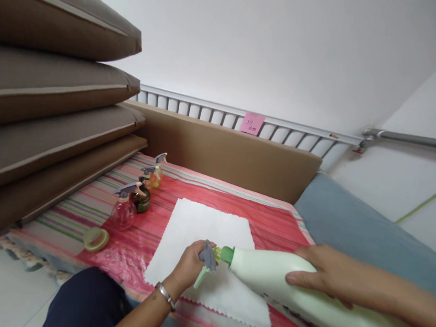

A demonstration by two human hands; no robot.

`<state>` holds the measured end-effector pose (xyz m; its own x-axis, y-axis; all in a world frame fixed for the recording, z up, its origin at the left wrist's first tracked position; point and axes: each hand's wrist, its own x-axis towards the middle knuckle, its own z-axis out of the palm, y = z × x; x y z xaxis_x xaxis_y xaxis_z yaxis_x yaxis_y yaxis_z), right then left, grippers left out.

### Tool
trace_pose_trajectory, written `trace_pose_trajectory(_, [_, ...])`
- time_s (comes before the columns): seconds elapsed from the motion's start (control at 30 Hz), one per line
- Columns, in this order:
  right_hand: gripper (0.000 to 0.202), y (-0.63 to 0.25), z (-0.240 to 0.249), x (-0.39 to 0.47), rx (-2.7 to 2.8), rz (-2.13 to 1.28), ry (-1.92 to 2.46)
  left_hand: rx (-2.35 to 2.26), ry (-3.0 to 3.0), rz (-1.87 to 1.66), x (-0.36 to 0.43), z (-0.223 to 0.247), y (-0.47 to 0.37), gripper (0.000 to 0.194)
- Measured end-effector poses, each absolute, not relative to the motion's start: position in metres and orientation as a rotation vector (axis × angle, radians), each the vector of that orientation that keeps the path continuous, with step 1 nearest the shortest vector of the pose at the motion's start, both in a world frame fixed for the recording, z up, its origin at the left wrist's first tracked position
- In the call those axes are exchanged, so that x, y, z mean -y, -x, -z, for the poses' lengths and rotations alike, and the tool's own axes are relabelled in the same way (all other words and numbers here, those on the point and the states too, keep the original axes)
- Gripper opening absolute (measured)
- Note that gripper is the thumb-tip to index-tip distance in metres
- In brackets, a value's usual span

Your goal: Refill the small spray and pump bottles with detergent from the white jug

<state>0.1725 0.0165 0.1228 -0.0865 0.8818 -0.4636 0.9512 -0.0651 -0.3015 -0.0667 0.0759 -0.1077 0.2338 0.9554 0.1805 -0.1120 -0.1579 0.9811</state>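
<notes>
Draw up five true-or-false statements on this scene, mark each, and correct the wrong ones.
1. The right hand's grip is on a large pale green bottle. True.
2. The left hand's grip is on a paintbrush. False: it is on a grey spray head.
3. A pink note is on the slatted rail. True.
4. The sheet below the hands is blue. False: it is a white sheet.
5. A silver bracelet circles the left wrist. True.
</notes>
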Motion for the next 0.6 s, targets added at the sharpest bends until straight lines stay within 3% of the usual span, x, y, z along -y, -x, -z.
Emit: trace_pose_trajectory(0.6, [0.031,-0.1728,-0.1245,-0.0169,-2.017,0.896,-2.008,-0.852,-1.367,-1.195,-0.0743,0.1064,0.0673,0.036])
